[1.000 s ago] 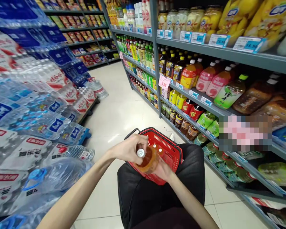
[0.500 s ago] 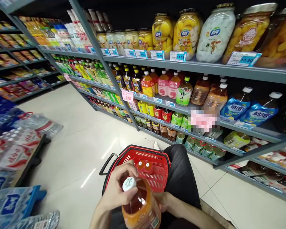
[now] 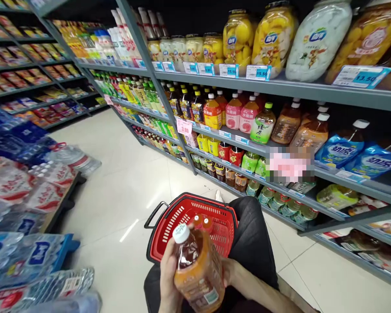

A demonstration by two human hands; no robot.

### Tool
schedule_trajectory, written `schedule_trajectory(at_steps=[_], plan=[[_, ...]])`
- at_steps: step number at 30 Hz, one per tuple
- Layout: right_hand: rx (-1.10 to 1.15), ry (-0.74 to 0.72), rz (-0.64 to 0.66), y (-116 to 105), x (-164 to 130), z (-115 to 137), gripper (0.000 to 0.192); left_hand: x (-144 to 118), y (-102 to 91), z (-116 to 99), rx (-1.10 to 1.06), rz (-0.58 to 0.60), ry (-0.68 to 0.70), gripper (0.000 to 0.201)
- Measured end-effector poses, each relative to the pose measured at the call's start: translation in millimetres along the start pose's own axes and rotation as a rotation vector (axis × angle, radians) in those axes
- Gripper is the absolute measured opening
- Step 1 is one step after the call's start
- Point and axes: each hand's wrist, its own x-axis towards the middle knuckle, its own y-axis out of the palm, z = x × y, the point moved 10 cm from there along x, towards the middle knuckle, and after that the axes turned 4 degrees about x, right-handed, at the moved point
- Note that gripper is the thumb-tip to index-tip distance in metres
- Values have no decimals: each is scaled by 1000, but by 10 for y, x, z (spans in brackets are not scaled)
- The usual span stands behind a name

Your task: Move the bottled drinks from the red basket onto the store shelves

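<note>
Bottle: a large amber tea bottle (image 3: 197,271) with a white cap (image 3: 181,233) — tilted, cap leaning up and to my left, held low in front of my lap above the near rim of the red shopping basket (image 3: 165,226).

Left hand: my left hand (image 3: 168,278) wraps the bottle's left flank, fingers closed around shoulder and body.

Right hand: my right hand (image 3: 230,271) presses on the right side near the base, mostly hidden behind the bottle; it looks clamped on, though I cannot see the fingertips.

Basket: it sits in front of my knee on the pale tiled floor (image 3: 124,191), with two orange-capped bottles (image 3: 202,222) already standing inside at the near wall.

Surroundings: drinks shelves (image 3: 247,141) to my right, shrink-wrapped water packs (image 3: 26,256) to my left.

Handling note: the bottle is full and heavy, so I judge both palms should stay spread wide, weight carried from below by the right hand.

Clearance: best keep the base clear of the two caps — the free space is toward the basket's far side.

Risk: the plastic looks smooth; a loose grip could let it slide.
</note>
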Motion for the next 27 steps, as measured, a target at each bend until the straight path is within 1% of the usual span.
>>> schedule_trajectory(at_steps=[1, 2, 3, 5, 7, 9, 12, 15, 19, 21, 23, 25, 27], plan=[[24, -8, 13, 24, 12, 29, 110, -63, -67, 80, -50, -64, -26, 70], [39, -7, 22, 48, 3, 61, 106, -105, -116, 145, -84, -103, -32, 74], [43, 2, 23, 67, -22, 91, 101, -123, -148, 202, -93, -112, -25, 77], [33, 15, -4, 61, -104, 156, 94, -119, -191, 314, -44, -86, 0, 79], [21, -41, -75, -30, -198, 246, 91, -113, -217, 435, 26, -51, 21, 80], [12, -143, -171, -191, -296, 316, 91, -140, -179, 541, 54, -8, 29, 83], [-2, -280, -286, -433, -442, 334, 89, -229, 8, 622, 50, 78, 33, 87], [-65, -356, -354, -544, -558, 373, 90, -315, 181, 610, 85, 131, 62, 89], [-139, -407, -459, -511, -673, 532, 90, -387, 338, 575, 50, 212, 97, 95], [-158, -422, -487, -461, -706, 591, 92, -410, 400, 580, 32, 256, 65, 104], [-164, -416, -494, -439, -720, 596, 92, -434, 449, 569, 46, 288, 21, 119], [-163, -396, -491, -470, -732, 558, 91, -462, 489, 517, 83, 306, 1, 132], [-166, -361, -490, -552, -756, 492, 91, -493, 538, 441, 126, 323, 4, 137]])
